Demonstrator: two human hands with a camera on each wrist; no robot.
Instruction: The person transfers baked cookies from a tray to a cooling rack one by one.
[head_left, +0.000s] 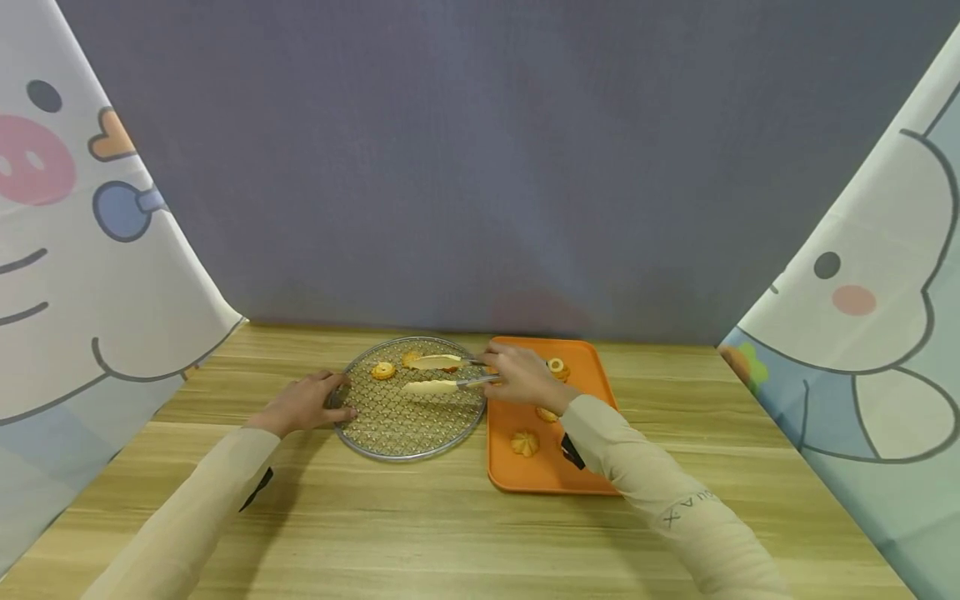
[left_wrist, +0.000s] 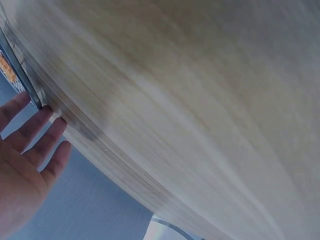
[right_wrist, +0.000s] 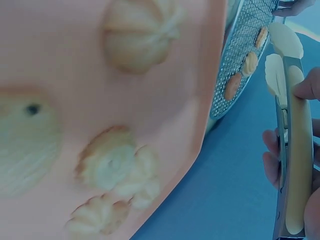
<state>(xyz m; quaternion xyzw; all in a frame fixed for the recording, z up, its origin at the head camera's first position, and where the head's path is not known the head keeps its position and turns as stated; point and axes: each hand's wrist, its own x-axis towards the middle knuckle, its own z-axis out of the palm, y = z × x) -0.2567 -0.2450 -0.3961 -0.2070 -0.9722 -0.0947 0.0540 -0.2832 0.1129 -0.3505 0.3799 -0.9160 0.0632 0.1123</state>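
Note:
My right hand [head_left: 525,377] grips a pair of tongs [right_wrist: 295,150] with cream-coloured tips. The tips point left over a round wire rack [head_left: 405,429] and stand apart, with nothing visible between them. On the rack lie a round cookie [head_left: 383,371], a pale cookie [right_wrist: 250,64] and a reddish-brown one [right_wrist: 233,86], the last two partly behind the tongs in the head view. At the rack's left rim is my left hand [head_left: 306,402], its fingertips touching the edge, thumb spread from the fingers. Right of the rack lies an orange tray [head_left: 555,475].
Several cookies rest on the tray, among them a ridged one [head_left: 524,443] near its front and a ring-topped one [head_left: 557,369] at the back. My right forearm crosses the tray. The wooden table [head_left: 360,533] ends at a grey backdrop [head_left: 465,167], with cartoon-printed cloths at both sides.

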